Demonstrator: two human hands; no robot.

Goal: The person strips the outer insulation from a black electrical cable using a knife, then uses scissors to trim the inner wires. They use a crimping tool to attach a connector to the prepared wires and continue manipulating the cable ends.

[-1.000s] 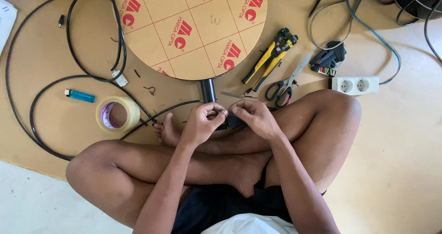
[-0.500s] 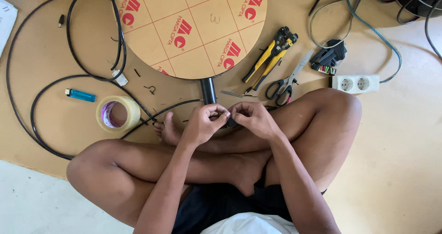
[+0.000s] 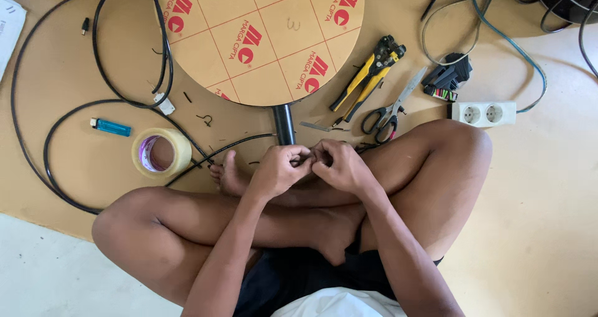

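Head view: the end of a thin black cable (image 3: pixel 233 147) is pinched between the left hand (image 3: pixel 281 169) and the right hand (image 3: pixel 339 166), both closed tight over the crossed legs, fingertips meeting. What exactly sits between the fingertips cannot be told. The cable is judged light, limp and smooth, best gripped close to its end. A tape roll (image 3: pixel 161 153) and a blue lighter (image 3: pixel 112 127) lie to the left; a yellow wire stripper (image 3: pixel 369 78) and scissors (image 3: pixel 391 109) lie farther off, right.
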